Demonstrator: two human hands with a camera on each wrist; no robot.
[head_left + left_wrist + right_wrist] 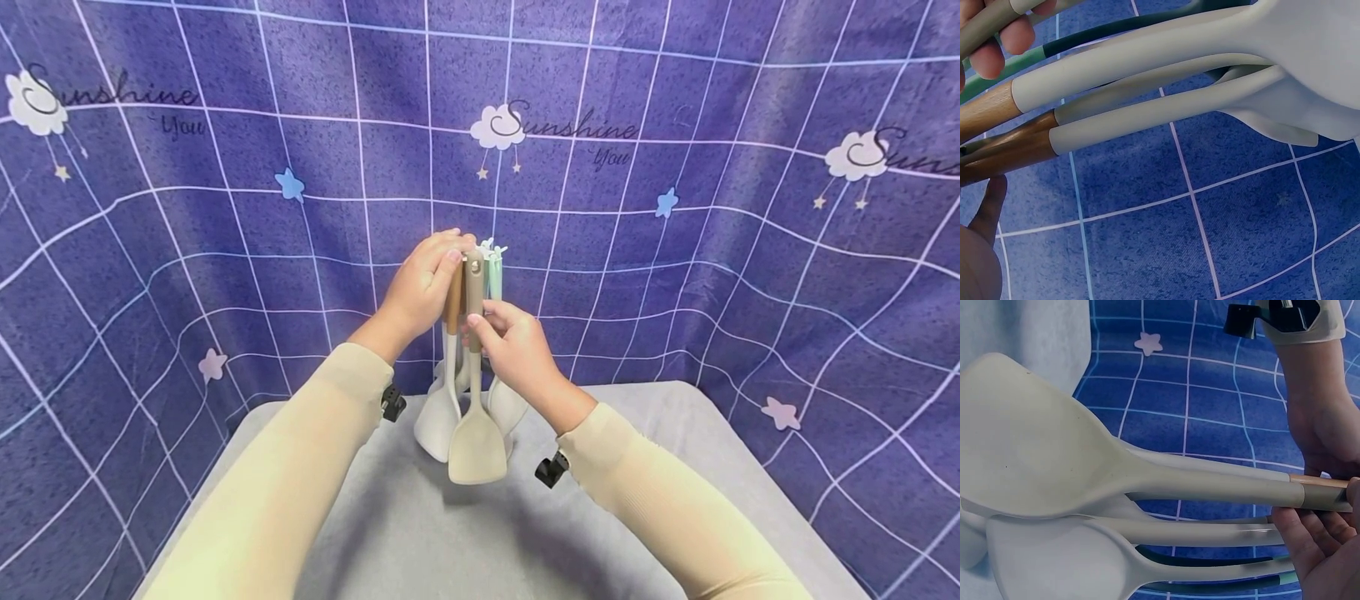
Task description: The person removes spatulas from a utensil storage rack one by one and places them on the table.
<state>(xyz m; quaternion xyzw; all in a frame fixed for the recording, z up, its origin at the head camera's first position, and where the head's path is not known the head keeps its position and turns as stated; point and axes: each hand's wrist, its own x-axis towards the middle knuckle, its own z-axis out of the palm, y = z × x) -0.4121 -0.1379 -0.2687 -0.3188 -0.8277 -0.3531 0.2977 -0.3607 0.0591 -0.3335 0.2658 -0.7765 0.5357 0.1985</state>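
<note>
A beige spatula (pixel 478 450) with a grey-brown handle hangs blade down in front of a cluster of utensils. My right hand (pixel 517 342) pinches its handle between thumb and fingers, also visible in the right wrist view. At the top of the cluster, my left hand (pixel 420 279) grips the utensil rack (pixel 491 247), whose pale hooks show beside the fingers; its thumb lies by a brown wooden handle (pixel 454 300). Below that handle is a white turner (pixel 437 429). Most of the rack is hidden behind hands and utensils.
Further white-headed utensils (pixel 1060 556) and a dark green one (pixel 1129 25) hang around the rack. The grey cloth-covered table (pixel 420 550) lies beneath. A blue-purple gridded curtain (pixel 600 233) encloses the back and sides.
</note>
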